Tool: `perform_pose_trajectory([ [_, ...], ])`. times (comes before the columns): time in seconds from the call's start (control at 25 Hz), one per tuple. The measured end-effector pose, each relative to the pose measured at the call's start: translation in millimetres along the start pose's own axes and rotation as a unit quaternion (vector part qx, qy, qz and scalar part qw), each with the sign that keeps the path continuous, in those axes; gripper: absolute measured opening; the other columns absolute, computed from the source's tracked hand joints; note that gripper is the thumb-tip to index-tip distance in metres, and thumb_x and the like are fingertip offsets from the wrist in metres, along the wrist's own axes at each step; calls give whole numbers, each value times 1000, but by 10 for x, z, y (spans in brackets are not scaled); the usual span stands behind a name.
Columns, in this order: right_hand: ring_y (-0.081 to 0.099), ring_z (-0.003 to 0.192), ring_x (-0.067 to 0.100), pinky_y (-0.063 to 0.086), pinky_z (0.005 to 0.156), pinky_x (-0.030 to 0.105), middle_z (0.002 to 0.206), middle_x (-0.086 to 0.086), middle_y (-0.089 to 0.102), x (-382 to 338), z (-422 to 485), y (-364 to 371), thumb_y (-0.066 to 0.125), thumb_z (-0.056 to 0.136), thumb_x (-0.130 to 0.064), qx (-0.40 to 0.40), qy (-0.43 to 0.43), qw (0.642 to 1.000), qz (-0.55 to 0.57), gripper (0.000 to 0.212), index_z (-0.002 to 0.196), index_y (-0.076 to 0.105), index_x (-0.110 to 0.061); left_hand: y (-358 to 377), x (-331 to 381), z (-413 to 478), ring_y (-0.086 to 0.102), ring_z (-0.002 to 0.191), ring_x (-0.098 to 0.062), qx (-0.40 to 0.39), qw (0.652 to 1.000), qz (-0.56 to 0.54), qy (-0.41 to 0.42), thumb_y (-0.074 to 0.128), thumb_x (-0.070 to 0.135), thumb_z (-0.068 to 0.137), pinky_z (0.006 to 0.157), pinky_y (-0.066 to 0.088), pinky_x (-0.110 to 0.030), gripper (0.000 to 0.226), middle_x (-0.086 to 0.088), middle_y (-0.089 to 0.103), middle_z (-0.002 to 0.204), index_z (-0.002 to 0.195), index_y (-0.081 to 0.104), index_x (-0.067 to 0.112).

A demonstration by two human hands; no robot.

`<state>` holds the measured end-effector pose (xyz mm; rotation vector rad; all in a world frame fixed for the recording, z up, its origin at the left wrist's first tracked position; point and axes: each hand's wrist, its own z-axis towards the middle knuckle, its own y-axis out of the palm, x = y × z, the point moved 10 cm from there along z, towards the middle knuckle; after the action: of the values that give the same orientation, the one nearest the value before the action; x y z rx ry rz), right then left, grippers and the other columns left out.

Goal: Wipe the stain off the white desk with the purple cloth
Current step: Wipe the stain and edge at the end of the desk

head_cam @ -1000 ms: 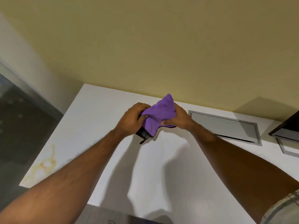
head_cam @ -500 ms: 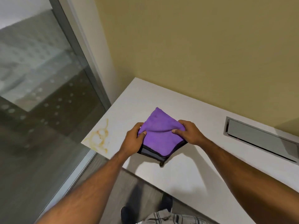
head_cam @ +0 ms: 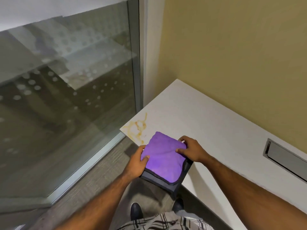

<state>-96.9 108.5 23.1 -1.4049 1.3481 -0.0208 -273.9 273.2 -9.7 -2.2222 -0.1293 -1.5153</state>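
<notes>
The purple cloth [head_cam: 163,159], folded into a square with a dark underside showing at its near edge, is held flat over the front edge of the white desk [head_cam: 207,127]. My left hand [head_cam: 137,163] grips its left side, thumb on top. My right hand [head_cam: 191,151] pinches its right side. A yellow-brown stain [head_cam: 137,129] marks the desk's left corner, just beyond the cloth and apart from it.
A glass partition [head_cam: 66,97] with a metal frame stands left of the desk. A yellow wall [head_cam: 232,55] runs behind it. A grey recessed cable flap [head_cam: 282,160] is set into the desk at the right. My shoes [head_cam: 137,211] show on the grey floor below.
The view has swung left and down toward the desk corner. The cloth has gone from bunched to a flat folded square, and both hands have carried it leftward, close to the stain.
</notes>
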Motion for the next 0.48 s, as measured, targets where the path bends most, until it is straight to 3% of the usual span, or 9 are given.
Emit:
perform_pose_trajectory([
  [0.16, 62, 78, 21, 46, 66, 26, 91, 4, 67, -233, 259, 93, 68, 85, -23, -1, -3, 999, -40, 25, 108, 60, -17, -176, -175, 77, 57, 105, 9, 12, 999, -5, -33, 50, 23, 95, 85, 48, -17, 40, 23, 58, 115, 133, 43, 33],
  [0.36, 64, 89, 30, 48, 76, 33, 100, 10, 70, -258, 798, -4, 61, 91, -19, 18, 9, 997, -76, 26, 116, 59, -15, -223, -187, 496, 64, 104, -12, 2, 997, -1, -74, 52, 17, 93, 81, 54, -24, 52, 9, 62, 117, 137, 34, 37],
  [0.48, 64, 95, 35, 50, 80, 38, 108, 13, 70, -212, 1154, -36, 57, 92, -16, 32, 7, 995, -93, 27, 119, 58, -11, -258, -103, 838, 54, 122, -23, 14, 996, 50, -74, 50, 8, 89, 99, 47, -35, 59, -3, 54, 133, 143, 32, 27],
])
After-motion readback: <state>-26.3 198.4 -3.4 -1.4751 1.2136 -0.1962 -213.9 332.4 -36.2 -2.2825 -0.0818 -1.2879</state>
